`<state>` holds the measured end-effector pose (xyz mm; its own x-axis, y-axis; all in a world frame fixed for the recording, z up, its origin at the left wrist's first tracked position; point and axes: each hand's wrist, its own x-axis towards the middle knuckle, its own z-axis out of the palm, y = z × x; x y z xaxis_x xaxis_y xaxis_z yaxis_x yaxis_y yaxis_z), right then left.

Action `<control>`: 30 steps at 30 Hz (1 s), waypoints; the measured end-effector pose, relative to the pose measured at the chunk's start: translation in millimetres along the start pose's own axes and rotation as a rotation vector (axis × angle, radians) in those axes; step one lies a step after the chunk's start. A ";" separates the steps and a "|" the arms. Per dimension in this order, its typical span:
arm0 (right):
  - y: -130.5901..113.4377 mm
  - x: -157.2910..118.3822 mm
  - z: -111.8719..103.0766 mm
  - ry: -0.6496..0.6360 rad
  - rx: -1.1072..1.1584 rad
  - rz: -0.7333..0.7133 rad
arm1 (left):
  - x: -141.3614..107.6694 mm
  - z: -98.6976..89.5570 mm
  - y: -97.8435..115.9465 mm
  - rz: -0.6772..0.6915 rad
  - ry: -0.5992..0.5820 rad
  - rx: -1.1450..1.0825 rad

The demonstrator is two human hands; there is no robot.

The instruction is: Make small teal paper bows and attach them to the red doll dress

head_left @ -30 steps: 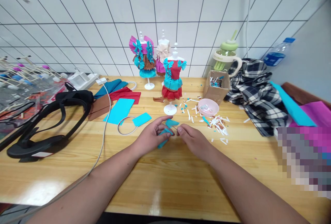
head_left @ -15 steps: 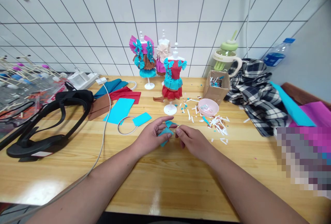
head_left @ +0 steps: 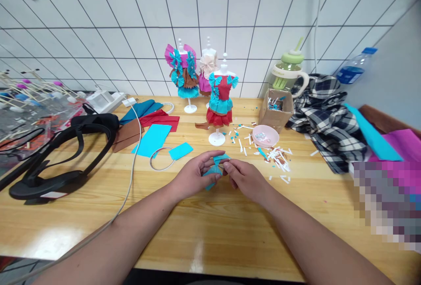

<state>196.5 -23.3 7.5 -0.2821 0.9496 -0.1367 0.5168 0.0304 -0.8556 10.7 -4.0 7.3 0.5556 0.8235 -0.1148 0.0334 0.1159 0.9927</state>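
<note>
My left hand and my right hand meet over the middle of the wooden table, both pinching a small folded turquoise paper piece. The left fingers curl around its lower part, while the right fingertips press its pinched centre from the right. Just behind stands a small mannequin in a red and turquoise paper dress. Two more dressed mannequins stand near the tiled wall.
Turquoise, red and brown paper sheets and a tape ring lie left of my hands. A pink dish, paper scraps and a cardboard box lie right. A black headset, a plaid cloth and a green cup flank the table.
My right hand has moved left until its fingertips close on the turquoise piece held by my left hand. The hands now touch.
</note>
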 end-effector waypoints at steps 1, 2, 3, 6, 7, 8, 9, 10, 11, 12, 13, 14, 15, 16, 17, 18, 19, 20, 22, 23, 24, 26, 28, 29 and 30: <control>0.1 0.0 -0.2 0.000 -0.005 -0.011 | -0.1 0.0 0.0 -0.001 0.000 -0.002; 0.2 0.1 -0.4 -0.002 -0.007 -0.021 | -0.1 0.1 0.1 -0.003 0.001 -0.003; 0.3 0.1 -0.6 -0.004 -0.008 -0.027 | -0.1 0.3 0.2 -0.003 0.003 -0.005; 1.1 0.4 -0.8 -0.004 -0.002 -0.027 | -0.1 1.4 1.1 -0.009 0.007 -0.012; 1.4 0.6 -0.8 -0.002 0.002 -0.025 | -0.1 1.8 1.7 -0.010 0.009 -0.010; 1.8 0.8 -0.7 0.000 0.004 -0.023 | -0.1 2.3 2.3 -0.011 0.012 -0.006; 2.2 1.0 -0.6 0.000 0.004 -0.022 | -0.2 2.7 3.0 -0.011 0.015 -0.001; 2.6 1.2 -0.5 0.001 0.001 -0.020 | -0.3 3.1 3.7 -0.011 0.016 0.003; 2.8 1.5 -0.4 0.002 -0.005 -0.018 | -0.4 3.4 4.2 -0.009 0.017 0.008; 3.0 1.7 -0.2 0.002 -0.013 -0.015 | -0.5 3.5 4.4 -0.009 0.018 0.012; 3.1 1.9 -0.1 0.005 -0.020 -0.013 | -0.6 3.7 4.4 -0.009 0.018 0.015; 3.1 2.1 -0.1 0.006 -0.026 -0.013 | -0.6 3.7 4.1 -0.010 0.017 0.017; 2.9 2.2 -0.2 0.006 -0.030 -0.013 | -0.6 3.7 3.5 -0.011 0.015 0.018; 2.7 2.2 -0.3 0.007 -0.034 -0.017 | -0.6 3.8 2.8 -0.010 0.010 0.013; 2.5 2.1 -0.5 0.006 -0.038 -0.021 | -0.4 3.7 2.1 -0.009 0.003 0.002; 2.3 1.9 -1.0 0.007 -0.042 -0.022 | -0.3 3.6 1.6 -0.007 -0.001 -0.014; 2.1 1.7 -1.6 0.011 -0.048 -0.018 | 0.0 3.2 1.5 -0.003 0.001 -0.032; 1.9 1.4 -2.5 0.023 -0.053 -0.008 | 0.2 2.5 1.7 0.003 0.014 -0.055; 1.7 0.5 -4.9 0.081 -0.043 0.015 | 0.7 -0.3 3.5 0.005 0.064 -0.130; 1.5 0.0 -6.4 0.125 -0.022 0.023 | 0.8 -2.5 4.8 -0.005 0.092 -0.183; 1.2 -0.6 -8.0 0.174 0.006 0.023 | 0.8 -5.0 6.1 -0.026 0.112 -0.242; 0.2 -1.9 -10.5 0.247 0.059 -0.002 | 0.5 -10.4 8.6 -0.097 0.108 -0.350; -1.4 -3.0 -11.2 0.237 0.083 -0.048 | 0.0 -14.2 10.0 -0.168 0.068 -0.401; -2.3 -3.3 -10.8 0.206 0.089 -0.069 | -0.3 -15.1 10.4 -0.191 0.049 -0.406; -3.0 -3.3 -9.9 0.166 0.096 -0.080 | -0.5 -15.3 10.5 -0.204 0.035 -0.400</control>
<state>203.9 -23.4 15.4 -0.1777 0.9840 0.0116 0.4161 0.0858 -0.9053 -1.9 5.3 17.2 0.5420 0.7791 -0.3152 -0.1879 0.4778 0.8581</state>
